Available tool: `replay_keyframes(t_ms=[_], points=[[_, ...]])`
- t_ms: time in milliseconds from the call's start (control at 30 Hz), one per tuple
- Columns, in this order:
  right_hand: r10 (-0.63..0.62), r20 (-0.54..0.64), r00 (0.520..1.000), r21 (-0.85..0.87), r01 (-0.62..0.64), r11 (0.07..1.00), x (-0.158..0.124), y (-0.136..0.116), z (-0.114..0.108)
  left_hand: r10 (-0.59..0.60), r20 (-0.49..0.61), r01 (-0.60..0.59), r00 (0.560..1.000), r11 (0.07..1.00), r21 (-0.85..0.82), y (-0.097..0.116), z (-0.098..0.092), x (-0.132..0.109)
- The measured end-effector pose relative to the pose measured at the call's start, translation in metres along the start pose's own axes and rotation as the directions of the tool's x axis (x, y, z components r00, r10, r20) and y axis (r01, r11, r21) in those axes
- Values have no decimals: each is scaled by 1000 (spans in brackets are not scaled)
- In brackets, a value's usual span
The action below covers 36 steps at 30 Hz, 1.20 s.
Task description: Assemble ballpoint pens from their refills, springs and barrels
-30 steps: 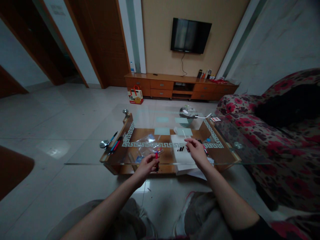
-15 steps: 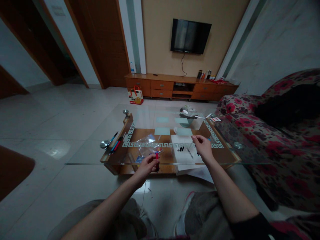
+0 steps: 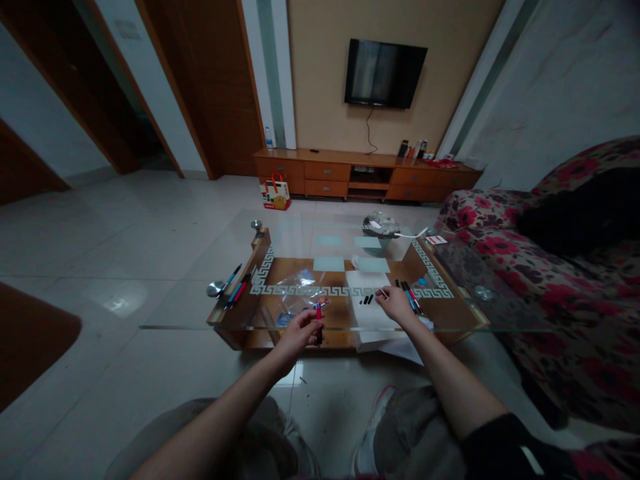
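Well, the red pen [image 3: 319, 323] is in my left hand [image 3: 304, 327], clamped between thumb and fingers, its long axis near upright in my view, red part uppermost and dark end lower. Off to its right, a thin pale stick [image 3: 384, 292] is pinched in my right hand [image 3: 397, 303], thumb and fingertip closed together on it. Only a short bit of the stick shows past my fingertips, so I can't tell its full line. What matters is the sideways gap: pen and stick are well apart, the stick a little farther from me than the pen, and the pen far nearer my left hand.

Between my hands, the small black pieces [image 3: 369, 299] lie just left of my right fingertips, against the white box [image 3: 377, 321] that shows through the glass tabletop [image 3: 183, 303]. My left hand is near the tabletop's front edge; a clear plastic bag [image 3: 300, 288] lies beyond it, on or under the glass, I can't say which. Just beside my right hand, on its outer side, some pens [image 3: 411, 297] lie slantwise; another bunch of pens [image 3: 238, 290] lies well off to the left. The widest gap for moving runs sideways between pen and black pieces.
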State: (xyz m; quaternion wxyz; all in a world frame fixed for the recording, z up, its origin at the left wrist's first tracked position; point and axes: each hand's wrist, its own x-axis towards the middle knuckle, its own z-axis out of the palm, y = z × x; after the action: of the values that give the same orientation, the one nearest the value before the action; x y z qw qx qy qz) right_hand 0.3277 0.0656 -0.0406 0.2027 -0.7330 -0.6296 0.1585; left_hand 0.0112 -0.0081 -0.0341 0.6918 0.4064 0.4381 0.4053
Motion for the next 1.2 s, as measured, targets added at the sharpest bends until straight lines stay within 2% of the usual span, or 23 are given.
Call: replay_keyframes(t_ms=[200, 433, 700, 800, 900, 1000, 1100, 1200], points=[[-17, -5, 1000, -34, 16, 999, -2, 1, -2, -10, -1, 10, 1000, 1000, -10, -2, 0, 1], [20, 13, 1000, -153, -18, 988, -9, -12, -6, -15, -8, 16, 1000, 1000, 7, 3, 3, -3], [4, -73, 997, -143, -14, 990, -13, -21, -27, -3, 14, 3, 1000, 1000, 6, 3, 4, -3], [-4, -119, 993, -54, -3, 999, -16, -22, -37, 8, 46, -8, 999, 1000, 5, 5, 8, -7], [-59, -142, 988, 97, 73, 993, -25, -30, -41, 10, 76, -13, 997, 999, 37, 7, 13, -11], [-106, 6, 994, 324, 99, 941, -41, -47, -33, 12, 109, -24, 994, 994, 107, 7, 17, -13], [-194, 161, 968, 532, 80, 843, -60, -69, -19, 1, 177, -29, 984, 987, 157, 3, 19, -13], [-273, 126, 954, 620, 139, 772, -73, -86, -9, -10, 263, -31, 965, 988, 153, -4, 19, -12]])
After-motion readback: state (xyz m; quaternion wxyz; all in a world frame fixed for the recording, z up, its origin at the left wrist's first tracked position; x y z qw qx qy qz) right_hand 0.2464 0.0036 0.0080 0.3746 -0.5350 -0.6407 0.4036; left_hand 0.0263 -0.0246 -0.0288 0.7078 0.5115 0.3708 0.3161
